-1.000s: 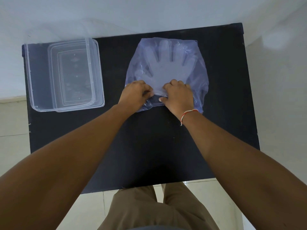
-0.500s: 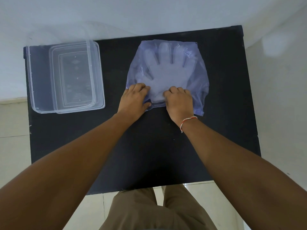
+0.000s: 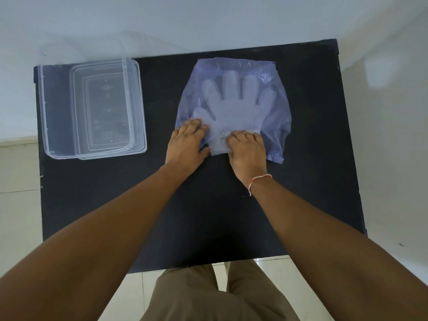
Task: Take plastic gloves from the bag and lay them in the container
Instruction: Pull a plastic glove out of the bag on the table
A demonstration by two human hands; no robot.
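The left hand [image 3: 187, 144] is pinning the bag [image 3: 234, 107] flat while the right hand [image 3: 246, 150] is pinching the gloves [image 3: 234, 105], best drawn out slowly.

Crinkled glossy plastic bag [image 3: 275, 117], matt table [image 3: 208, 205]

Bare black table [image 3: 208, 205] lies open between the bag [image 3: 275, 126] and the container [image 3: 92, 110]; nothing stands between them.
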